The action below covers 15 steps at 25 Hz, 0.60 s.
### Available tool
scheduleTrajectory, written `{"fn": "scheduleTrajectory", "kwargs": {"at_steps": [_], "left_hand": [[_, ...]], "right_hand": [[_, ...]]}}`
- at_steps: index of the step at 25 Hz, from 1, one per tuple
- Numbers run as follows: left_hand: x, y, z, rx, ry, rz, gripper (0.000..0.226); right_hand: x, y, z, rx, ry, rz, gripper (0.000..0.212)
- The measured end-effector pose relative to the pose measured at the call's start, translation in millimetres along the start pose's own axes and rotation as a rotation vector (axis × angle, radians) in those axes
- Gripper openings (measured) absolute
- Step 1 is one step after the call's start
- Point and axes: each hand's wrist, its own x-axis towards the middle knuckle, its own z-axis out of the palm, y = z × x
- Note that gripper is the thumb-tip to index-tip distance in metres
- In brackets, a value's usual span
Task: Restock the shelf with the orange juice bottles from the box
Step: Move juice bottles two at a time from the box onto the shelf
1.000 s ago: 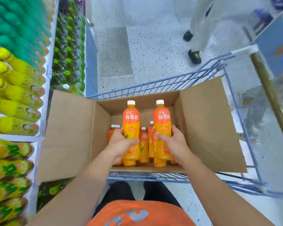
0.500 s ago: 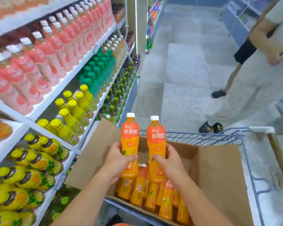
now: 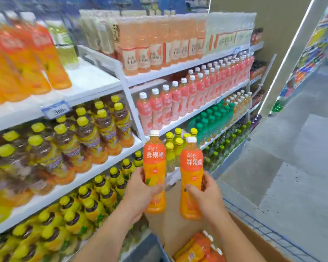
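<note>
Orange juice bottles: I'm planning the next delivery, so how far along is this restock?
Done: blurred orange bottles stand on the upper shelf, bare space beside them. In hand: left hand grips one orange juice bottle, right hand another. Left: more bottles lie in the cardboard box.

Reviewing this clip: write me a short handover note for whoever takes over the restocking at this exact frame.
Left hand: grips one orange juice bottle, upright.
Right hand: grips a second bottle, upright.
Both are held before the shelves, above the box in the cart; more bottles lie in it.
Done: two bottles out of the box.
Left: shelve both, probably on the bare shelf stretch beside the blurred orange bottles at upper left, then empty the box.
</note>
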Motion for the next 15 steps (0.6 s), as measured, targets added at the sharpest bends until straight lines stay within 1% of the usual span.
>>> {"fn": "scheduleTrajectory", "kwargs": {"at_steps": [2, 5, 6, 9, 10, 12, 15], "left_hand": [[7, 14, -28, -0.032, 0.063, 0.042, 0.054], [18, 39, -70, -0.064, 0.121, 0.091, 0.055], [22, 47, -83, -0.069, 0.136, 0.103, 0.056], [37, 75, -123, -0.089, 0.186, 0.182, 0.057], [42, 84, -135, -0.090, 0.198, 0.209, 0.057], [54, 101, -157, -0.090, 0.224, 0.248, 0.058], [77, 122, -187, -0.094, 0.255, 0.288, 0.063]], "right_hand": [[9, -18, 26, 0.000, -0.046, -0.027, 0.049], [22, -50, 66, -0.001, -0.099, -0.087, 0.057], [27, -62, 79, -0.001, -0.116, -0.105, 0.055], [46, -100, 119, 0.005, -0.169, -0.194, 0.036], [53, -112, 131, 0.007, -0.189, -0.211, 0.034], [65, -137, 155, 0.017, -0.228, -0.249, 0.037], [80, -167, 189, 0.043, -0.232, -0.307, 0.039]]}}
